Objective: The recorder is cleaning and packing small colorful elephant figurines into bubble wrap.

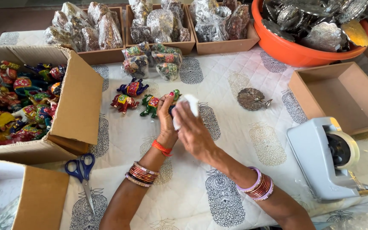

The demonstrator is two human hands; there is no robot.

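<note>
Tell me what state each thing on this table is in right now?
Left hand: closed around a small figurine.
Right hand: pressing a white cloth onto it.
Scissors: shut, lying flat.
Big cardboard box: open, full of painted figurines.
Shallow tray: empty.
Orange tub: heaped with silver pieces.
Tape dispenser: loaded.

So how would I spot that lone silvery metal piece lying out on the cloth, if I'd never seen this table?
Start at the big orange tub of silvery pieces at the table's far right. Just below it, left of the empty open box, a single fan-shaped silver metal piece lies flat on the white printed cloth. Unlike the others it lies alone, outside the tub, and unlike the painted elephants it is plain grey.
</note>
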